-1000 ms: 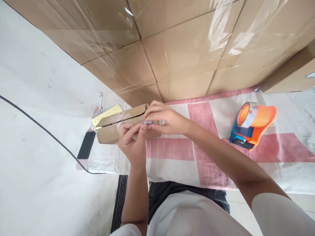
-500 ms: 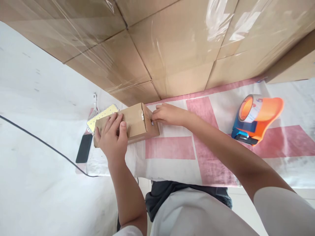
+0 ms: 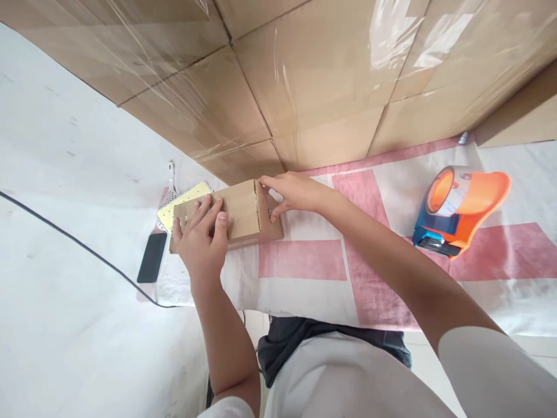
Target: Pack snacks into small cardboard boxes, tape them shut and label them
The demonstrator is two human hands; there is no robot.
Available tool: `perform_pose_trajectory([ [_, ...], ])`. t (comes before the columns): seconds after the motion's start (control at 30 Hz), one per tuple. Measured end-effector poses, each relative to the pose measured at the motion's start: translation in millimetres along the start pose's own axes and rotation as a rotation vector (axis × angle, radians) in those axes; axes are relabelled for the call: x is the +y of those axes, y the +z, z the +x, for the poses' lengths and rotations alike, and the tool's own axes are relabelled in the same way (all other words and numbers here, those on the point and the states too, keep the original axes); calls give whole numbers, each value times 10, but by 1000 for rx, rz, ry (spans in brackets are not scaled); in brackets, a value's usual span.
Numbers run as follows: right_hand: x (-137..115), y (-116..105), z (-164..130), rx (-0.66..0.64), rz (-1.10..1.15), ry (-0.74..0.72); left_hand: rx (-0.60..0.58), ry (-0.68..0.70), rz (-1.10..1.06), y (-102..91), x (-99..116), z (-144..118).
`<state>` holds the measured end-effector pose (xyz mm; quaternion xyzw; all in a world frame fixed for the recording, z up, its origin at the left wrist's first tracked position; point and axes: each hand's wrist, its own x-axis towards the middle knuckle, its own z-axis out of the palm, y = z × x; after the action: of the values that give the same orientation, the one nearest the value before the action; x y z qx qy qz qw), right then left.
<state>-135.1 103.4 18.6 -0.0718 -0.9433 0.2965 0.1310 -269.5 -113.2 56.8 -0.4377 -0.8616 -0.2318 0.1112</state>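
A small brown cardboard box (image 3: pixel 241 203) lies lengthwise on the cloth-covered table, its right end facing my right hand. My left hand (image 3: pixel 201 244) rests on the left part of the box's top, fingers spread and stretched out, thumb apart. At the right end, my right hand (image 3: pixel 300 193) touches the box with its fingertips near the top edge. Its thumb sits lower on that end face, apart from the fingers. A bit of shiny clear tape shows beside the thumb.
Large taped cartons (image 3: pixel 322 87) form a wall behind the table. An orange and blue tape dispenser (image 3: pixel 456 212) stands on the right. Left of the box are a yellow dotted pad (image 3: pixel 185 204), a white-handled brush-like item (image 3: pixel 171 174), a black phone (image 3: pixel 152 257) and a dark cable (image 3: pixel 82 255).
My right hand's fingers have moved up to the top edge of the box's end and spread from the thumb. My left hand stays on the box top. The view has shifted slightly.
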Motion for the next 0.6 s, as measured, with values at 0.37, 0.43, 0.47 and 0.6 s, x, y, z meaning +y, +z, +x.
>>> perform_pose_trajectory([
  [0.37, 8, -75, -119, 165, 134, 86, -117, 288, 34, -63, -249, -64],
  [0.43, -152, -290, -345, 274, 17, 170, -205, 420, 65, -125, -330, -85],
  [0.47, -248, -425, -525, 324, -34, 216, -240, 480, 78, -153, -367, -95],
  [0.6, -507, -928, -1641, 615, -217, 443, -238, 581, 102, -199, -455, -129],
])
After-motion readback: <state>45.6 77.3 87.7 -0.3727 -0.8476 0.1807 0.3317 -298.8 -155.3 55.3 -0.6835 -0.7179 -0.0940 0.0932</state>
